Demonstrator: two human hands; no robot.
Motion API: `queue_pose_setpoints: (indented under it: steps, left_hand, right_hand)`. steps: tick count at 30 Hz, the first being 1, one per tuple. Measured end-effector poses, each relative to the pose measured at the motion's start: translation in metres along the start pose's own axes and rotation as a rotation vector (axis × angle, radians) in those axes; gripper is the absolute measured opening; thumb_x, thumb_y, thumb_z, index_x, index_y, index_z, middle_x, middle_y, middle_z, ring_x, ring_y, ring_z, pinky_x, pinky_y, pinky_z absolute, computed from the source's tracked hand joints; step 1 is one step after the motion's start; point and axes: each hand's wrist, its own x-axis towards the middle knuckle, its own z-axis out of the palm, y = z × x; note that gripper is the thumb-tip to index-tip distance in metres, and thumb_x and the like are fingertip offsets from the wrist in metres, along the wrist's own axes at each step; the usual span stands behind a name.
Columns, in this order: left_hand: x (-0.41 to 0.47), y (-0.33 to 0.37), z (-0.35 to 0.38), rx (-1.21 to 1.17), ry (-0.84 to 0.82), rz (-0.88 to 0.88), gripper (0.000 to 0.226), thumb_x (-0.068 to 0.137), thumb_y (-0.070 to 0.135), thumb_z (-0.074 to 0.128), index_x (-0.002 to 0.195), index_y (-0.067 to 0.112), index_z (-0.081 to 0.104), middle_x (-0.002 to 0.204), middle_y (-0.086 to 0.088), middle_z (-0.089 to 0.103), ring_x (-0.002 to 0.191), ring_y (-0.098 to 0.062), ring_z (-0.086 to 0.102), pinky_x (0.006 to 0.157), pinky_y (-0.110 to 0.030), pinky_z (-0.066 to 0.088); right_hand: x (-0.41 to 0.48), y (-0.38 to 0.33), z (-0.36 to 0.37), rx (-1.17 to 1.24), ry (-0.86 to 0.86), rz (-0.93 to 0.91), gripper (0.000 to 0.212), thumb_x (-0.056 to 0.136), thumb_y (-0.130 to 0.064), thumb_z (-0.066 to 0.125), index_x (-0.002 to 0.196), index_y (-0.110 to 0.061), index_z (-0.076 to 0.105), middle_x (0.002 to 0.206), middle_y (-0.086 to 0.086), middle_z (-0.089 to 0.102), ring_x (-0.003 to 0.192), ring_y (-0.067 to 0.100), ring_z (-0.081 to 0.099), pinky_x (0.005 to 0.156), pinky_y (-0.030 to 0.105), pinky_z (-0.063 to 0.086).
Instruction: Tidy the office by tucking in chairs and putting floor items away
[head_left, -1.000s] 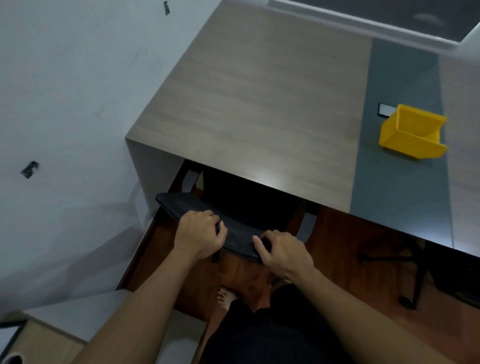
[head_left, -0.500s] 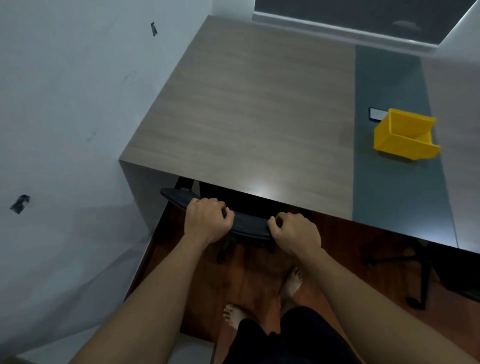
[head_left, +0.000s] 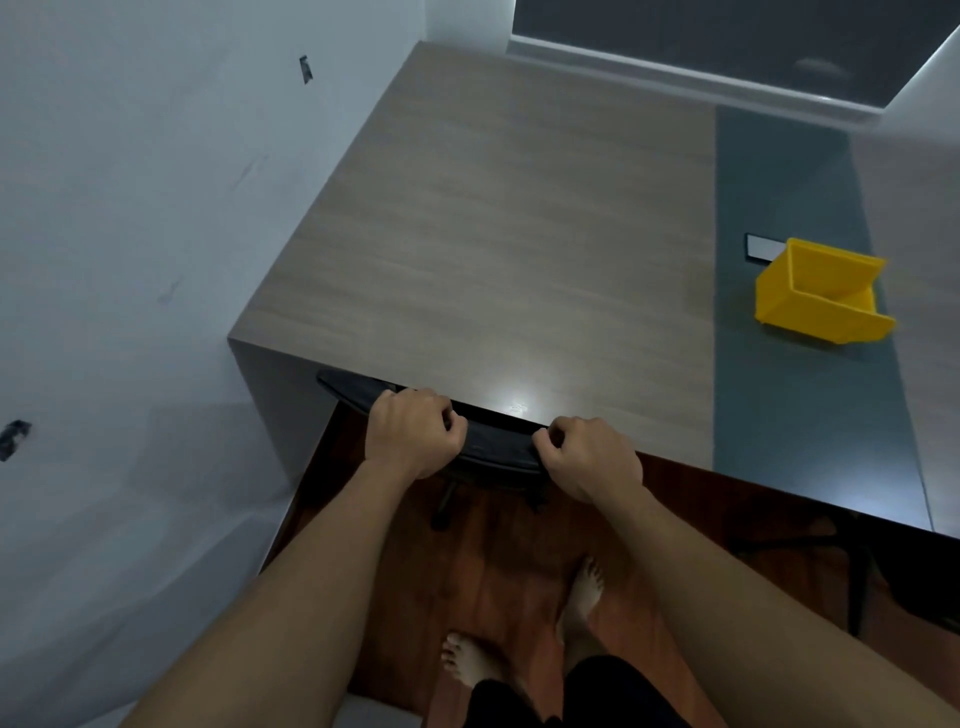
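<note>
The black curved backrest of the office chair (head_left: 493, 441) is being seen pressed right against the near edge of the grey wood-grain desk top (head_left: 493, 234), its left tip lying just under that edge beside the desk's side panel; a narrow strip of reddish-brown wooden floor (head_left: 493, 561) is being left open between the desk and the person's bare feet, with the white wall (head_left: 130, 234) close on the left; a yellow plastic open-fronted bin (head_left: 821, 299) is being left on the desk's dark green strip, well apart. Compared with a second ago, far less of the chair is being shown, the seat now being hidden under the desk. The left hand (head_left: 413, 439) and right hand (head_left: 592, 457) are being held with fingers curled tight over the backrest's top edge, both forearms being stretched forward.
</note>
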Motion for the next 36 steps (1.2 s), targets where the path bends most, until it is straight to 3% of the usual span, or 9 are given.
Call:
queue_pose_setpoints:
  steps: [7,13,15,18,20,29,36]
  left_hand:
    - [-0.001,-0.002,0.002,0.008,-0.013,-0.001,0.041,0.092,0.046,0.042,0.072,0.023,0.070,0.073,0.006,0.066,0.069,-0.019,0.061,0.071,-0.036,0.039]
    - [-0.002,0.000,-0.002,-0.008,-0.071,-0.021,0.042,0.090,0.039,0.038,0.092,0.028,0.079,0.095,0.007,0.076,0.085,-0.017,0.068,0.084,-0.038,0.044]
    - [0.000,0.004,-0.005,-0.049,-0.111,-0.049,0.040,0.092,0.036,0.041,0.104,0.027,0.078,0.107,0.007,0.076,0.094,-0.017,0.069,0.091,-0.039,0.045]
    - [-0.001,0.017,-0.015,-0.118,-0.180,-0.082,0.042,0.096,0.034,0.044,0.127,0.022,0.071,0.125,0.000,0.071,0.108,-0.023,0.068,0.097,-0.043,0.052]
    - [-0.003,0.031,-0.022,-0.167,-0.189,-0.090,0.041,0.101,0.033,0.048,0.135,0.020,0.066,0.131,-0.003,0.068,0.115,-0.025,0.066,0.097,-0.044,0.055]
    - [0.005,0.153,-0.032,-0.361,-0.206,0.036,0.047,0.106,0.032,0.053,0.149,0.014,0.056,0.148,-0.005,0.060,0.136,-0.021,0.057,0.114,-0.034,0.043]
    - [-0.002,0.288,-0.015,-0.406,-0.196,0.098,0.044,0.106,0.029,0.054,0.149,0.017,0.056,0.149,0.000,0.056,0.137,-0.018,0.054,0.109,-0.024,0.036]
  right_hand:
    - [0.002,0.002,0.007,0.014,0.021,-0.009,0.047,0.093,-0.064,0.035,0.076,-0.027,0.059,0.087,0.004,0.072,0.081,0.033,0.066,0.064,0.035,0.041]
    - [0.001,0.000,0.003,0.036,-0.027,0.007,0.047,0.093,-0.062,0.036,0.074,-0.026,0.060,0.082,0.003,0.068,0.077,0.031,0.062,0.064,0.035,0.042]
    - [0.001,0.002,0.000,0.042,-0.105,0.009,0.049,0.094,-0.063,0.036,0.085,-0.026,0.068,0.085,0.001,0.064,0.081,0.029,0.060,0.068,0.037,0.045]
    - [0.010,0.013,-0.012,0.117,-0.429,-0.007,0.063,0.094,-0.074,0.037,0.121,-0.027,0.069,0.112,0.003,0.065,0.104,0.027,0.061,0.087,0.041,0.052]
    - [0.016,0.026,-0.026,0.198,-0.553,-0.022,0.069,0.093,-0.080,0.041,0.129,-0.027,0.067,0.126,0.004,0.068,0.115,0.026,0.062,0.095,0.041,0.052]
    - [-0.024,0.175,-0.064,0.285,-0.409,0.046,0.057,0.104,-0.062,0.046,0.136,-0.018,0.064,0.139,0.006,0.066,0.124,0.028,0.061,0.102,0.040,0.050]
    - [-0.074,0.335,-0.081,0.346,-0.320,0.134,0.054,0.107,-0.052,0.050,0.144,-0.014,0.058,0.149,0.007,0.060,0.136,0.025,0.057,0.110,0.037,0.046]
